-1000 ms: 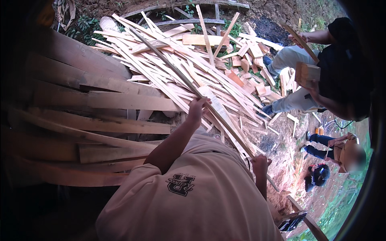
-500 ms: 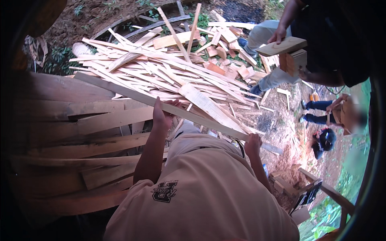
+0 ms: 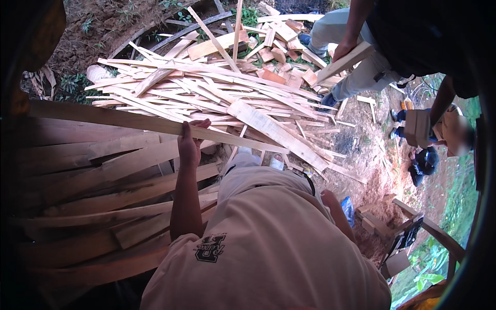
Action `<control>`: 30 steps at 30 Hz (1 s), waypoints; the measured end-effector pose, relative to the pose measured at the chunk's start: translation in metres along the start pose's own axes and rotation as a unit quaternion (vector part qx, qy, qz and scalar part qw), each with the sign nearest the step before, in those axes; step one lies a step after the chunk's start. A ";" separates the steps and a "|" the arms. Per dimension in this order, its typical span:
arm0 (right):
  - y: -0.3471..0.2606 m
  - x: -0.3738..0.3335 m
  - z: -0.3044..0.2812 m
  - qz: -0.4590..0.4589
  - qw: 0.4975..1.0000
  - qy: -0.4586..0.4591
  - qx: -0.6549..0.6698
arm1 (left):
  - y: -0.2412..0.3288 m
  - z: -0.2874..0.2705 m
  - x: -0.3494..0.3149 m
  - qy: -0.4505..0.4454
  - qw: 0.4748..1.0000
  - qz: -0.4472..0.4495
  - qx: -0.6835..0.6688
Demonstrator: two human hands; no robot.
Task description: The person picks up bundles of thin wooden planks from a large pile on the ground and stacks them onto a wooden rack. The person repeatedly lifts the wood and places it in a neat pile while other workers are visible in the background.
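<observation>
A long, narrow wooden board (image 3: 129, 120) slants across in front of me, its left end beyond the stacked planks and its right end near my feet. My left hand (image 3: 190, 145) grips it around the middle, thumb on the near side and fingertips showing past the far edge. Beside my right hip, my right hand (image 3: 329, 197) is lowered and apart from the board. Its fingers are mostly hidden, and I see nothing in it. A blue plastic item (image 3: 347, 211) lies on the ground close to that hand.
Stacked planks (image 3: 124, 181) lie at my left. A large heap of thin offcuts (image 3: 181, 93) spreads ahead, with a wide plank (image 3: 274, 132) on its near side. A co-worker (image 3: 408, 41) at right holds wood blocks (image 3: 343, 64). A wooden frame (image 3: 380, 225) stands among shavings.
My right hand has let go of the board and dropped toward my hip. The board has shifted left in my left hand. The co-worker has moved the two blocks apart.
</observation>
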State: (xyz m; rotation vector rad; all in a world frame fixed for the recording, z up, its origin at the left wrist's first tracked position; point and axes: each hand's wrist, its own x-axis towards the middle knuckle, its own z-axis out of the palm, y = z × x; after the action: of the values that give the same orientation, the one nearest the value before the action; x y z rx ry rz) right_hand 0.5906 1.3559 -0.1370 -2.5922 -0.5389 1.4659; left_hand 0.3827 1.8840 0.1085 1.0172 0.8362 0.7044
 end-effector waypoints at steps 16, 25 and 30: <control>-0.018 0.020 -0.012 0.014 0.992 -0.009 0.127 | 0.043 -0.009 -0.056 -0.058 0.989 0.067 0.118; -0.035 0.022 -0.025 -0.048 0.996 0.008 0.077 | 0.046 -0.031 -0.074 -0.076 0.990 0.059 0.107; -0.040 0.027 -0.021 -0.002 0.996 -0.019 0.082 | 0.043 -0.047 -0.067 -0.068 0.991 0.036 0.110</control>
State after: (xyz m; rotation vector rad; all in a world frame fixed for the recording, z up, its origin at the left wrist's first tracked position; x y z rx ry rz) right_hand 0.6109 1.4041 -0.1373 -2.4405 -0.4077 1.4940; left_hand 0.3040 1.8648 0.1523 1.2853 0.7716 0.6054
